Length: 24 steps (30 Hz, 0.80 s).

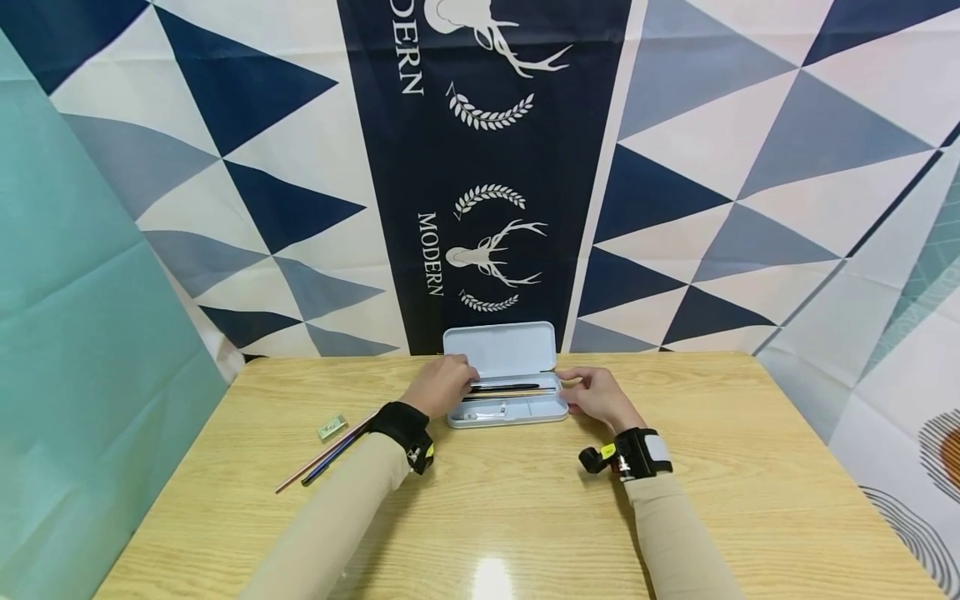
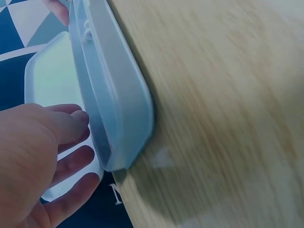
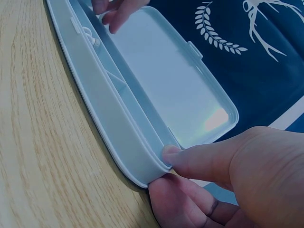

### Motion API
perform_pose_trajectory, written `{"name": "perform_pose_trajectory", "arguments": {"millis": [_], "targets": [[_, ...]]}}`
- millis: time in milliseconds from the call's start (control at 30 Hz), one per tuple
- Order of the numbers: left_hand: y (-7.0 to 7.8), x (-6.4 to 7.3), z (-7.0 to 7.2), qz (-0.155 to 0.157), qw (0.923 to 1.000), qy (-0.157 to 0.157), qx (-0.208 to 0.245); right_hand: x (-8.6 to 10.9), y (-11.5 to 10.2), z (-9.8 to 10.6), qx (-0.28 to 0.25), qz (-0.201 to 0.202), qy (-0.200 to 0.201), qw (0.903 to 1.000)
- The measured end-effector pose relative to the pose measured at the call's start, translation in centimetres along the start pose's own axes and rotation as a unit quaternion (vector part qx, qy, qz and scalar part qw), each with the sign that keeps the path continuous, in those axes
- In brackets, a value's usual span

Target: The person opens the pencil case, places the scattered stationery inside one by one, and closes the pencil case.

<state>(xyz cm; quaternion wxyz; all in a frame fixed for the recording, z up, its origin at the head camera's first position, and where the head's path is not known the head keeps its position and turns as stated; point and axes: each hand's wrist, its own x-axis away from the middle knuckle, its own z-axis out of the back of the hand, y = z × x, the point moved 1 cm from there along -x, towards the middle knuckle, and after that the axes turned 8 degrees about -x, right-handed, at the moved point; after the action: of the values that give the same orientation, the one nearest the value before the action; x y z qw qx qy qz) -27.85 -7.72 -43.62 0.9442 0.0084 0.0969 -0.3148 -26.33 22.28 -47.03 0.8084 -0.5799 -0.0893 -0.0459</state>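
An opened light-blue pencil case (image 1: 517, 421) lies at the table's back edge, its lid (image 1: 498, 350) tipped up behind. A black pen (image 1: 510, 387) and slim sticks lie lengthwise in its rear part. In the front compartment sits a small white object (image 3: 90, 37). My left hand (image 1: 441, 385) hovers over the left end, fingers loosely bent; in the left wrist view the thumb (image 2: 71, 123) overlaps the case's inner edge and nothing shows in its grasp. My right hand (image 1: 598, 396) pinches the right end, with the thumb (image 3: 190, 159) on the rim and fingers against the outer wall.
Left of the case lie a pinkish pencil (image 1: 307, 467), a dark blue pen (image 1: 318, 472) and a small greenish block (image 1: 332, 427). A patterned cloth (image 1: 300, 167) hangs behind the wooden table (image 1: 525, 517).
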Motion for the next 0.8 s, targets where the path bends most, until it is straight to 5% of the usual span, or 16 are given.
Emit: {"name": "perform_pose_trajectory", "arguments": {"millis": [367, 800], "targets": [[-1.7, 2.7, 0.1, 0.015, 0.9998, -0.009, 0.004, 0.1, 0.2, -0.1, -0.004, -0.005, 0.003, 1.0000], [-3.5, 6.4, 1.6, 0.007, 0.9992, 0.037, -0.012, -0.1, 0.2, 0.0, -0.007, 0.007, -0.001, 1.0000]]}}
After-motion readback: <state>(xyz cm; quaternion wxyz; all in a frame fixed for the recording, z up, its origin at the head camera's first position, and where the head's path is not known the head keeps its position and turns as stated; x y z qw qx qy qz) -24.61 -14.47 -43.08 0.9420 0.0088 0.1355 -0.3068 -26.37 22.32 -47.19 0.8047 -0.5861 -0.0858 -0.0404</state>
